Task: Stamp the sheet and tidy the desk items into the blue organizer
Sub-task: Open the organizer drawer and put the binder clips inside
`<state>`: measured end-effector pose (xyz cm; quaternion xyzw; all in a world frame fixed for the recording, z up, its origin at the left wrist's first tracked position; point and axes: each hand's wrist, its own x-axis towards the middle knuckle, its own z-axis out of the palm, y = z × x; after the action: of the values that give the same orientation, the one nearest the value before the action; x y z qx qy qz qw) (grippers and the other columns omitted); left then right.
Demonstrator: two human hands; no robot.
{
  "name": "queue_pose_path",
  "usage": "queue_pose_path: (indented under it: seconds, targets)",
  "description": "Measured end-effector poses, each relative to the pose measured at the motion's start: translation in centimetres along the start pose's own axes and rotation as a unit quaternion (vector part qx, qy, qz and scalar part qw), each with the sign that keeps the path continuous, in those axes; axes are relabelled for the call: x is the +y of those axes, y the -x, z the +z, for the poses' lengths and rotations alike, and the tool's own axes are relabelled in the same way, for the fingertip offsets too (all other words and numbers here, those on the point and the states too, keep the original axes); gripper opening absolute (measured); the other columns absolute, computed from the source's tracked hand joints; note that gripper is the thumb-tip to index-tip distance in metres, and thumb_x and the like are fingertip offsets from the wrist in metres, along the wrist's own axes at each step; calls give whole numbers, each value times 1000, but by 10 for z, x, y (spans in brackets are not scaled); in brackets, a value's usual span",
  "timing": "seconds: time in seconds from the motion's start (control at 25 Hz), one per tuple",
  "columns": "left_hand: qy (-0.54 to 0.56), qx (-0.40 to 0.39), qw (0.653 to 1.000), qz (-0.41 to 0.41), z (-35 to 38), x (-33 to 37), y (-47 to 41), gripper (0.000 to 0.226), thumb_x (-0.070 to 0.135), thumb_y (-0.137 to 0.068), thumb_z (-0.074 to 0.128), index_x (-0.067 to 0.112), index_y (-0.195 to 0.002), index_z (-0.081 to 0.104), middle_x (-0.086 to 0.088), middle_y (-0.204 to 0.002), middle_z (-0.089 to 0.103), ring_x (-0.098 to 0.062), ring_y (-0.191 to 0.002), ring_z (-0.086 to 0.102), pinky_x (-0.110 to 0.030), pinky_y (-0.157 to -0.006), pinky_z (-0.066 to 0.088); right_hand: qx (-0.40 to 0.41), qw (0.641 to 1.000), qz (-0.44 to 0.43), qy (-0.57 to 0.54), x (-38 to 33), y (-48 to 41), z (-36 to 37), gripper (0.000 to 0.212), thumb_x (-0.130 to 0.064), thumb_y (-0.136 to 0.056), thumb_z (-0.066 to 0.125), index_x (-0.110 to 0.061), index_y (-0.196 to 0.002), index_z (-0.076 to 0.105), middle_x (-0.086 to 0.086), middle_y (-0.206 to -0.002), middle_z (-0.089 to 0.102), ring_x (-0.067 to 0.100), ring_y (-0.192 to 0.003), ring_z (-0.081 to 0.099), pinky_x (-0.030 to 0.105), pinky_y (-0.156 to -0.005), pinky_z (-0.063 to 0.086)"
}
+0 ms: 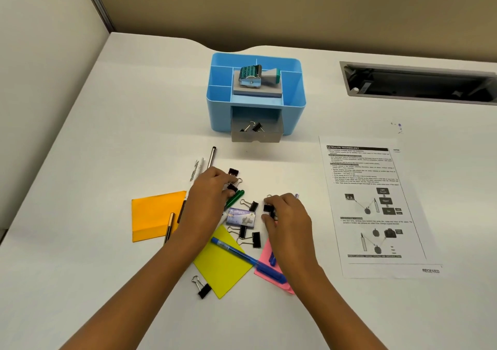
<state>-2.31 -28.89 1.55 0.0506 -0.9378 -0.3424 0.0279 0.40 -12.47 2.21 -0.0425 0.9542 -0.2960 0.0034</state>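
The blue organizer [215,102] stands at the back of the desk with its clear drawer [255,135] pulled open and two black binder clips [252,127] inside. A stamp [254,76] lies on an ink pad [258,90] on top. The printed sheet [373,207] lies at the right, marked RECEIVED at its bottom corner. My left hand [208,191] pinches a black binder clip [232,187] near the green marker [235,199]. My right hand [286,215] closes on black binder clips [269,211]. More clips [250,236] lie between my hands.
An orange sticky pad [154,215], a yellow one [222,266] and a pink one [267,269] lie in front, with a blue pen [242,255], a white marker [196,169], dark pens [212,156] and a staples box [240,217]. A cable slot [419,83] opens at the back right.
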Motion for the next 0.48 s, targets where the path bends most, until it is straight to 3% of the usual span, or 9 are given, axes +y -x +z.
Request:
queue_pose_path:
  seconds: [0.12, 0.24, 0.36, 0.48]
  targets:
    - [-7, 4, 1000, -4, 0, 2, 2, 29, 11, -81, 71, 11, -110, 69, -6, -104, 61, -17, -94, 56, -11, -76, 32, 13, 1000, 0, 11, 1, -4, 4, 27, 10, -74, 67, -9, -94, 69, 8, -89, 63, 22, -75, 58, 29, -61, 48]
    - [-6, 7, 1000, -13, 2, 4, 4, 33, 14, -79, 73, 13, -111, 67, -5, -104, 59, -18, -96, 55, -18, -77, 35, 12, 1000, -4, 12, 0, -7, 4, 27, 13, -74, 66, -9, -89, 68, 9, -85, 63, 20, -69, 56, 26, -57, 44]
    - [-30, 22, 999, -20, 6, 5, 5, 31, 24, -78, 74, 16, -106, 64, -1, -99, 56, -14, -92, 50, -20, -73, 35, 4, 1000, -5, 4, 0, -7, 3, 21, 6, -77, 69, -8, -91, 69, 11, -90, 63, 23, -77, 57, 24, -63, 41]
    - [-38, 30, 999, -13, 10, 7, 5, 23, 26, -81, 71, 16, -100, 63, -2, -94, 58, -16, -89, 50, -25, -71, 39, 12, 1000, -6, 3, 2, -3, 6, 32, 4, -69, 78, -12, -96, 72, 11, -93, 62, 25, -83, 59, 29, -71, 48]
